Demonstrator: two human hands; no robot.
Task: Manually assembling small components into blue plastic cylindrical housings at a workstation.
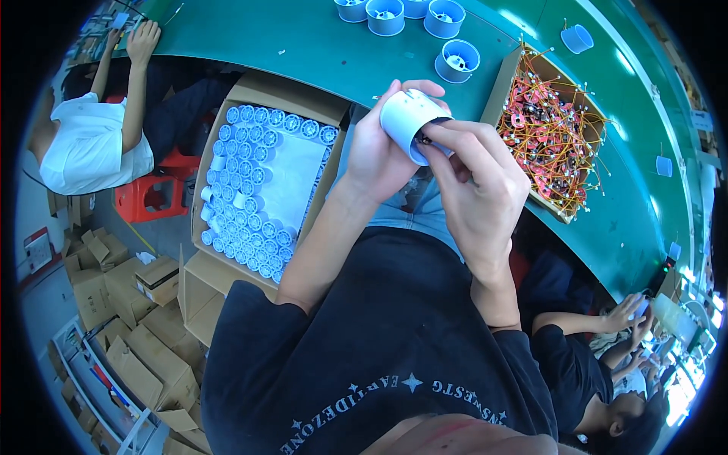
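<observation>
A short white plastic cylinder housing (409, 120) is held up in front of me, tilted so its open end faces right. My left hand (369, 155) wraps round its outer wall from the left. The fingers of my right hand (485, 171) reach into the opening, pinched at a small dark part (423, 139) there. What that part is I cannot make out, as the fingers cover most of it. Beyond my hands, one similar white housing (457, 61) stands upright on the green table (318, 53), with several more (385, 17) at its far side.
Right of my hands, a cardboard box (497, 95) holds red circuit boards with orange wires (553, 136). To my left, an open carton (284, 95) is packed with small white cylinders (241, 178). More housings (577, 39) lie on the green surface at right. Co-workers sit at both sides.
</observation>
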